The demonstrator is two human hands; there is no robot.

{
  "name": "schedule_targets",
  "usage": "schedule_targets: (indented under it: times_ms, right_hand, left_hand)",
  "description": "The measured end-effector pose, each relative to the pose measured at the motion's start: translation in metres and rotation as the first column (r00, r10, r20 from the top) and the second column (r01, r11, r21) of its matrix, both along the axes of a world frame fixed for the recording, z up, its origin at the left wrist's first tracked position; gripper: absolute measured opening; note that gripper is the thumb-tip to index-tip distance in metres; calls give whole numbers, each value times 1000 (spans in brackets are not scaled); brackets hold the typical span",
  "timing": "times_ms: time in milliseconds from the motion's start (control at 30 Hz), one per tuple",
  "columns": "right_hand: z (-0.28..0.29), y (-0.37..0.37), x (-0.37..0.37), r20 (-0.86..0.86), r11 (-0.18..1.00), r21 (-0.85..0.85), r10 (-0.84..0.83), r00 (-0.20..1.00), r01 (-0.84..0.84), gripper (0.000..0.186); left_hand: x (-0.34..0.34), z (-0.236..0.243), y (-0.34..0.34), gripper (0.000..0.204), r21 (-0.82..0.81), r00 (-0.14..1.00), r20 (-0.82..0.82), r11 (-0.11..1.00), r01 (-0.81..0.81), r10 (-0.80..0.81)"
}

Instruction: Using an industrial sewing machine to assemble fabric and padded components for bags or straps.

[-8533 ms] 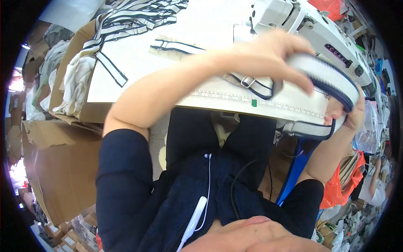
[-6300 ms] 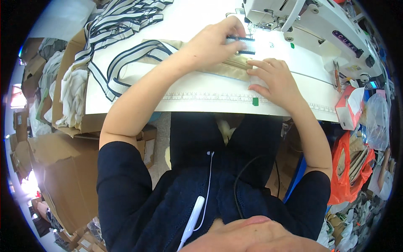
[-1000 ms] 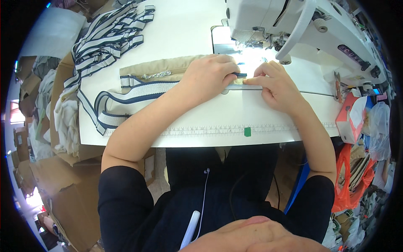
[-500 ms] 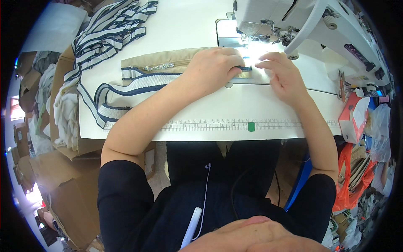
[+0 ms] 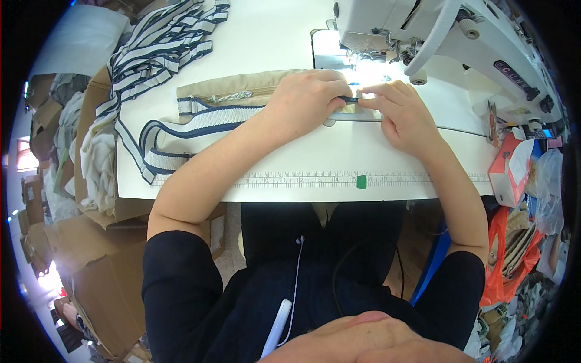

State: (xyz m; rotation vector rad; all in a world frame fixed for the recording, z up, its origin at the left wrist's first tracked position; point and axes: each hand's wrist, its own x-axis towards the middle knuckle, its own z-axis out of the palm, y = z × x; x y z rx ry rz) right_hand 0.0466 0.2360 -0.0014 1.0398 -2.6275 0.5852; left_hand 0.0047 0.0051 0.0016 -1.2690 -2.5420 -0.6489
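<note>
A white strap with navy edges [image 5: 203, 123] runs along a beige fabric piece [image 5: 227, 89], with a patterned cord lying on the fabric. My left hand [image 5: 308, 101] is closed over both near the sewing machine [image 5: 393, 27], thumb and fingers pinching the strap. Past those fingers a short strap end shows, in front of the brightly lit needle area. Fingertips of my right hand [image 5: 407, 118] touch that end from the right; its thumb stands apart from the fingers. Glare hides the needle, and my left hand covers part of the fabric.
A pile of similar striped straps [image 5: 160, 51] lies at the back left of the white table [image 5: 272, 151]. A measuring scale [image 5: 290, 179] runs along the front edge. Cardboard boxes [image 5: 109, 284] stand left; a red tissue box [image 5: 507, 172] and an orange bag [image 5: 499, 266] are right.
My right hand has moved a little left, bringing its fingertips onto the strap end. My left hand keeps its hold in nearly the same place.
</note>
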Motion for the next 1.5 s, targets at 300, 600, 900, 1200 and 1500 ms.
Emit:
schedule_targets:
  times_ms: [300,600,900,1200,1500]
  right_hand:
    - [0,-1,0,-28,1000,19,-11,1000,12,39]
    - [-4,-4,-1,6,994,31,-101,995,101,40]
    - [1,-6,-2,-36,1000,-2,-2,999,2,35]
    - [-4,-2,-6,-18,996,-17,-91,996,90,39]
    - [-9,0,-9,-56,993,3,-118,991,119,43]
  left_hand:
    - [-3,0,-1,14,10,999,49,1000,4,-5]
    - [-12,0,2,11,16,998,67,1000,-12,11]
    - [-1,-6,-4,12,119,995,32,989,87,-91]
    - [-9,-4,6,14,13,996,85,1000,-2,1]
    - [-15,-5,6,13,28,999,16,999,-47,46]
